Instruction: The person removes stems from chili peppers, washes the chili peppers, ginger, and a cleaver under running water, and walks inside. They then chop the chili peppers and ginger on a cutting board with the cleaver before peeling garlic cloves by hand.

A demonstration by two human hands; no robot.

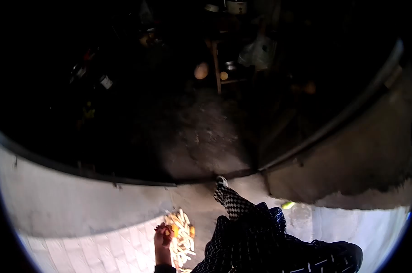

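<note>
My left hand (163, 236) is at the lower left, its fingers curled closed. Something reddish shows at the fingers, but I cannot make out what it is. Just right of this hand, on the ground, lies a pile of pale, long pieces (184, 234) that look like corn cobs, with a few orange-yellow ones among them. My right hand is out of view; a dark patterned sleeve (338, 252) reaches toward the lower right.
My foot (221, 181) in checked trousers is at the threshold of a dark room. Pale walls (87, 204) flank the doorway. Inside, a wooden stand (216, 63), a round pale object (201, 71) and a plastic bag (260, 52) show dimly. A green object (288, 205) lies outside, right.
</note>
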